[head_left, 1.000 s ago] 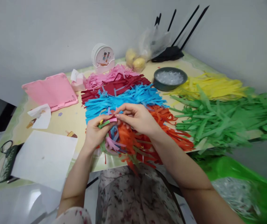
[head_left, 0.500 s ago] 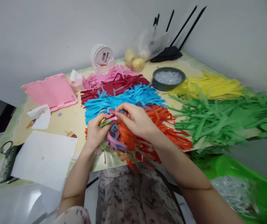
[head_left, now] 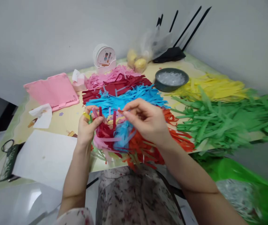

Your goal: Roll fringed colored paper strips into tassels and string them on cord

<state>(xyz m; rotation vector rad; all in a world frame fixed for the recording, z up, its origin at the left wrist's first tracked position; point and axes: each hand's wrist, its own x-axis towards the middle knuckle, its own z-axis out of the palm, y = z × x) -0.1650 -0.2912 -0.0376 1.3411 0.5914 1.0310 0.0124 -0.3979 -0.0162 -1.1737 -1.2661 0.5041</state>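
Observation:
My left hand [head_left: 87, 126] is closed on a bunch of paper strips [head_left: 104, 129] in dark red, pink, yellow and green, which hang down over its thumb. Opposite it, my right hand [head_left: 148, 120] pinches the end of an orange-red paper strip [head_left: 120, 111] between thumb and forefinger. Below and between the hands hang light blue strips [head_left: 122, 134], blurred by motion. Behind them lies a blue pile of strips [head_left: 134, 95], with a dark red pile [head_left: 122, 86] and a pink pile [head_left: 115, 75] farther back. An orange pile [head_left: 180, 137] shows beside my right forearm.
Yellow strips [head_left: 215, 87] and green strips [head_left: 230, 120] cover the right side. A bowl of clear shreds [head_left: 171, 79] stands behind. At left are a pink folder [head_left: 53, 90], white paper [head_left: 46, 157] and scissors [head_left: 7, 146]. A black router [head_left: 170, 55] sits at the back.
My hands have moved apart, the left one leftward and the right one slightly right. The strips in my left hand have fanned out, with more dark red and blue showing.

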